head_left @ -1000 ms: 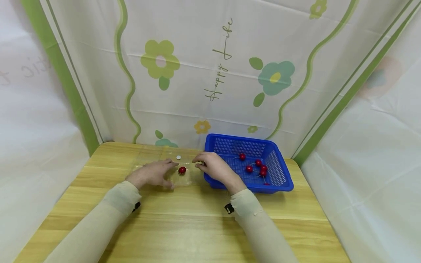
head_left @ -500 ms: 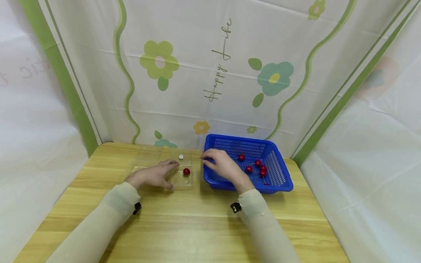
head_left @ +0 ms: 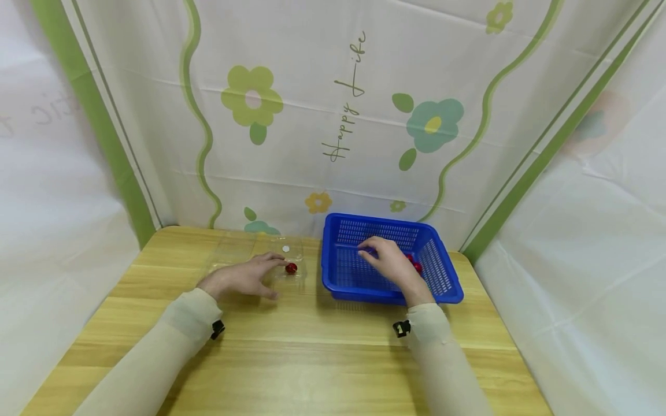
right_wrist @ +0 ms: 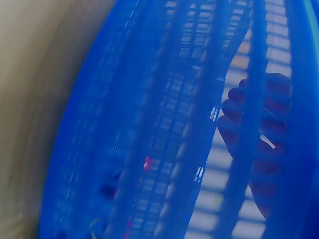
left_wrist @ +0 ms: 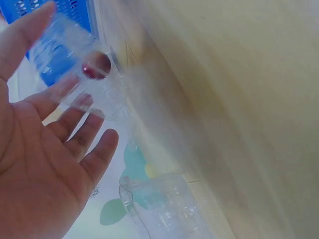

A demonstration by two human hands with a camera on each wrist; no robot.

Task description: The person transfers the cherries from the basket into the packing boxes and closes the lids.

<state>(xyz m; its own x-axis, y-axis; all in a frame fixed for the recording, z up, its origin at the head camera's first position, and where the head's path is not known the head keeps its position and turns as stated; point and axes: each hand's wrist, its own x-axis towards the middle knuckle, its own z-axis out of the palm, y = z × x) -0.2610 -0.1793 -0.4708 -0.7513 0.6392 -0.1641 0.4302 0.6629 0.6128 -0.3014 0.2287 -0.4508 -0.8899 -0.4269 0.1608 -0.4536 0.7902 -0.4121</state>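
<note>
A small clear plastic box (left_wrist: 75, 55) with one red cherry (head_left: 291, 268) in it is at the left of the blue basket. My left hand (head_left: 244, 277) reaches around its left side, thumb and fingers spread apart and straight, an index fingertip close by the cherry. In the left wrist view the box lies across the fingers. My right hand (head_left: 392, 266) hovers within the blue basket (head_left: 343, 293), fingers bent loosely downward and nothing visible between them. Red cherries (head_left: 418, 267) lie beyond it, partly hidden by the hand. The right wrist view sees those fingers through the basket's slats.
Another clear plastic box (left_wrist: 164, 204) stands left of the first, towards the back. A white round spot (head_left: 285, 249) shows on the first box's back part. The wooden table (head_left: 302, 358) ends at a flower-print curtain (head_left: 312, 144) behind, with white sheets at both sides.
My right hand has moved right, from beside the small box over the rim and into the basket. The cherry in the box has shifted and turned slightly. My left hand has barely moved.
</note>
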